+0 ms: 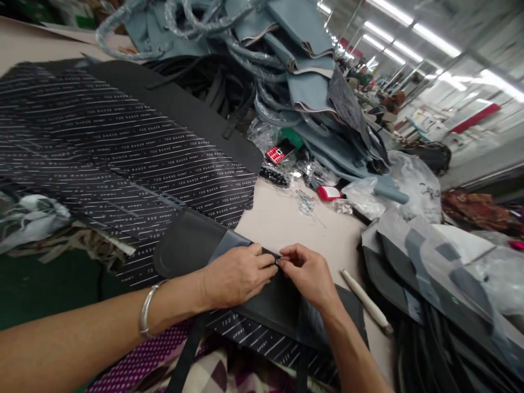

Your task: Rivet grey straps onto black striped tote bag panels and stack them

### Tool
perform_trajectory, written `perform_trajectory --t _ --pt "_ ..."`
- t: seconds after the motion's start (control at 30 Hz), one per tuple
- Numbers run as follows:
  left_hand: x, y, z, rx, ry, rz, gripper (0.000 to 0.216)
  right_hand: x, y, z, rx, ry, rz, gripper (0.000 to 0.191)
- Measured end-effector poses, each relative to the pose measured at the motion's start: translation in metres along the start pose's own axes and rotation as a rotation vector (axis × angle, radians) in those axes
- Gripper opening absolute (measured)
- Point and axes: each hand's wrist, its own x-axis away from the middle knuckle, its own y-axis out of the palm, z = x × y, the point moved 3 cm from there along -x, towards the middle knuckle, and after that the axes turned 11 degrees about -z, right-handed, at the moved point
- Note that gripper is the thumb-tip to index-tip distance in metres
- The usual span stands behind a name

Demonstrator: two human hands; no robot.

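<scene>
A dark grey leather panel (192, 248) with a blue-grey section lies on the beige table (286, 224) in front of me. My left hand (235, 275) rests on it, fingers closed and pinching its upper edge. My right hand (307, 273) meets the left one at that same edge, thumb and fingers pinched on a small dark piece I cannot make out. A silver bangle (148, 308) circles my left wrist. Under the panel lies black lining fabric (123, 158) with white stripes.
A heap of blue-grey bag parts and handles (286, 65) rises at the back. Stacked dark panels in plastic (429, 278) lie on the right. A white stick tool (366, 300) lies by my right hand. Small metal parts (305, 202) and a red object (329, 192) lie mid-table.
</scene>
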Motion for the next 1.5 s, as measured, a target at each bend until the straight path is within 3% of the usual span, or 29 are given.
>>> perform_trajectory --t 0.47,0.63,0.83,0.9,1.07,1.2,1.27,1.37,1.43,1.5 --pt "-0.001 0.001 -0.003 0.02 0.029 -0.048 0.016 -0.013 -0.003 -0.013 0.001 0.144 -0.148 0.019" --pt "-0.001 0.0 -0.001 0.001 0.004 -0.011 0.016 -0.025 -0.004 -0.014 0.06 0.223 -0.22 0.019" --pt "0.0 -0.003 0.0 -0.023 0.012 0.024 0.026 -0.022 -0.005 -0.024 0.199 0.135 -0.226 0.023" --pt "0.0 -0.002 -0.001 -0.016 -0.008 0.013 0.029 -0.009 -0.018 -0.022 0.273 0.078 -0.12 0.025" --pt "0.0 -0.001 -0.001 -0.016 0.002 0.003 0.028 0.045 -0.088 0.026 0.781 -0.007 0.485 0.047" --pt "-0.002 -0.003 0.0 -0.024 0.002 0.011 0.027 0.072 -0.121 0.082 0.993 -0.013 0.604 0.069" --pt "-0.002 -0.003 0.0 -0.024 0.002 0.006 0.027 0.077 -0.124 0.093 0.996 -0.047 0.6 0.072" --pt "-0.001 -0.003 0.0 -0.018 -0.015 0.008 0.027 0.081 -0.121 0.081 0.907 -0.035 0.593 0.071" --pt "0.0 -0.003 0.0 -0.016 -0.015 0.009 0.027 0.086 -0.118 0.062 0.734 0.063 0.701 0.061" --pt "0.0 -0.002 0.0 -0.019 -0.009 0.011 0.027 0.091 -0.113 0.039 0.376 0.036 0.874 0.048"
